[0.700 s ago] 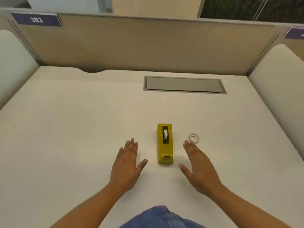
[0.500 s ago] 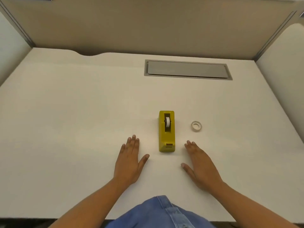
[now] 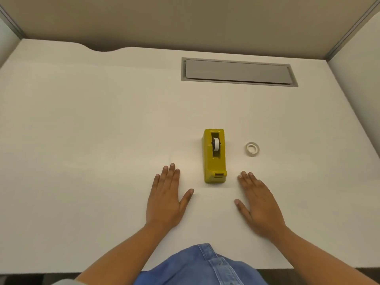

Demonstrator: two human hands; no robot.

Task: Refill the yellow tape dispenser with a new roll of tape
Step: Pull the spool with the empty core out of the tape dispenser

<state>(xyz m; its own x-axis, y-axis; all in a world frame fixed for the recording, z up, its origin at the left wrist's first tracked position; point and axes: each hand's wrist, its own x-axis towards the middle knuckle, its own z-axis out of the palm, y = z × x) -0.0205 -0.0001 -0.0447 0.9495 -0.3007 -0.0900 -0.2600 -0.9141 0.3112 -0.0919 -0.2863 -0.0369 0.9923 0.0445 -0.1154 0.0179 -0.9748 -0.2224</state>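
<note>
The yellow tape dispenser (image 3: 214, 156) stands on the white desk (image 3: 92, 130), its cutter end toward me, with a small white core on a dark hub in its slot. A loose roll of clear tape (image 3: 252, 149) lies flat a short way to its right. My left hand (image 3: 166, 199) rests palm down on the desk, left of the dispenser's near end, fingers spread and holding nothing. My right hand (image 3: 260, 204) lies flat on the other side, below the tape roll, also holding nothing. Neither hand touches the dispenser or the roll.
A grey cable hatch (image 3: 238, 72) is set into the desk at the back. Beige partition walls (image 3: 185, 21) close off the back and both sides. My blue denim clothing (image 3: 201, 266) shows at the desk's near edge.
My head has tilted down, so the desk fills more of the view. Both hands have drawn back slightly toward me; the right one now lies farther from the tape roll.
</note>
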